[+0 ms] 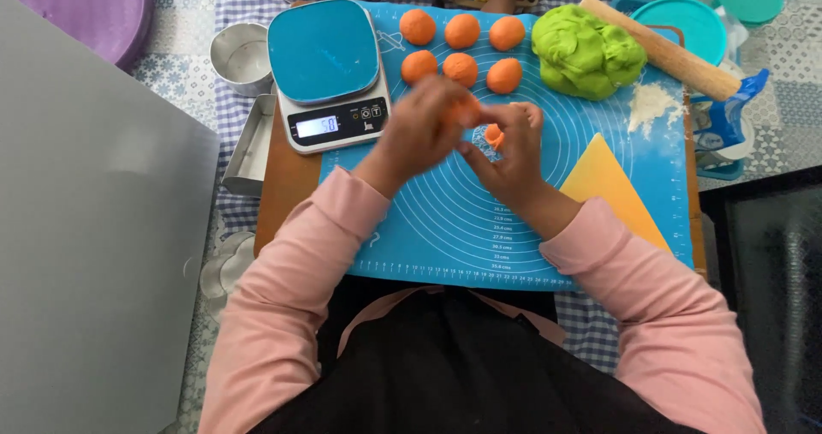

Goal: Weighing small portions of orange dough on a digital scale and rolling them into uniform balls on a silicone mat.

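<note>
Pink sleeves and a dark apron are filling the bottom of my view, and both hands are meeting over the blue silicone baking mat (445, 220). Between them I am seeing a small lump of orange dough (493, 134), held just above the mat near its middle. The right hand (512, 156) is curling its fingers around the lump, pinching it from below and the side. The left hand (424, 126) is blurred; its fingers are bending in toward a second bit of orange dough at its fingertips, though I cannot tell how firmly they are closing on it.

Just beyond the hands, six orange dough balls (461, 50) are sitting in two rows of three on the mat. To their right a large mound of green dough (586, 50) is resting, with a wooden rolling pin (664, 50) lying slantwise just behind it and a patch of flour (649, 104) beside. A yellow plastic scraper (610, 186) is lying on the mat by the right forearm. Left of the balls, a digital kitchen scale (330, 70) with a blue top is overlapping the mat's corner, and a round metal cutter (242, 56) is standing beside it on the checked cloth.
</note>
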